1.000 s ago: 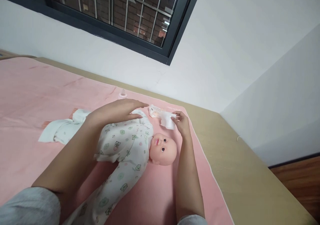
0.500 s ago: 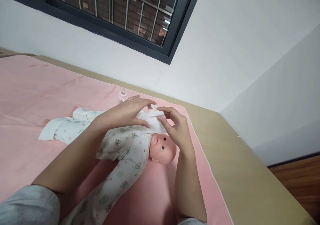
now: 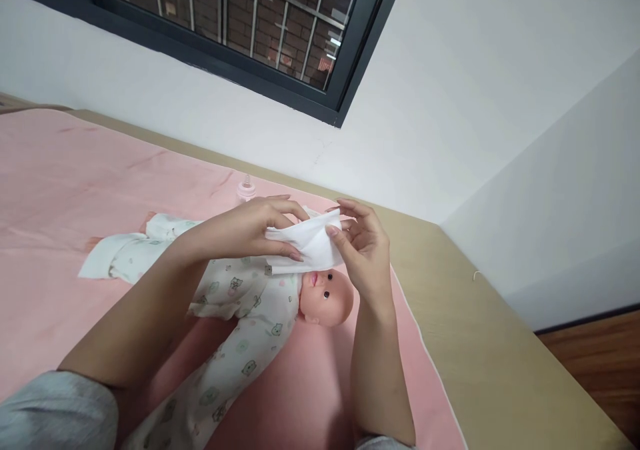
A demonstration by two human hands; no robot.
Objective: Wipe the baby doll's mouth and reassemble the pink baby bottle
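Observation:
A baby doll (image 3: 327, 300) in white printed clothes lies on its back on a pink mat (image 3: 55, 190), its head to the right. Above its upper body I hold a white wipe or thin cloth (image 3: 313, 243), partly folded, between both hands. My left hand (image 3: 265, 227) grips its left side, thumb in front and fingers behind. At the right edge, my right hand (image 3: 365, 247) pinches it between thumb and fingers. The cloth and hands hide the doll's far shoulder and part of its far side.
A baby bottle (image 3: 246, 189) with a clear teat stands behind my left hand, its lower part hidden. Wooden tabletop (image 3: 450, 317) shows around the mat. A white wall and a dark-framed window (image 3: 340, 103) rise behind.
The white cloth has been spread wider and now faces me more fully. My right hand has moved slightly right with its edge. The doll and bottle stay put.

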